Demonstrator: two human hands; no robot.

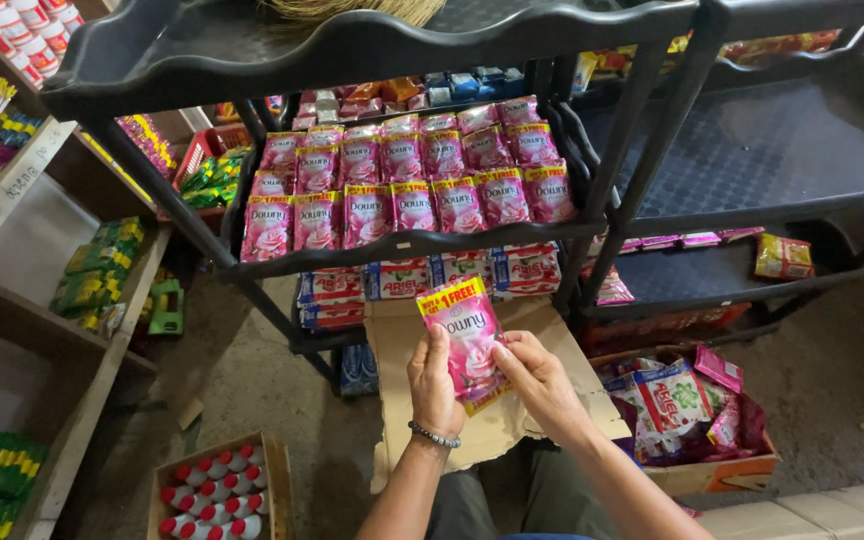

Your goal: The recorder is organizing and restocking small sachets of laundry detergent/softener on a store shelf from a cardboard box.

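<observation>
Head view: my left hand and right hand both pinch a stack of pink sachets, just below the dark plastic shelf holding matching sachet rows.

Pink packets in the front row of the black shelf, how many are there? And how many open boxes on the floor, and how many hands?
Pink packets in the front row of the black shelf: 7
Open cardboard boxes: 2 (bottle box, packet box)
Hands: 2 (left hand, right hand, both holding the pink bundle)
Total: 11
</observation>
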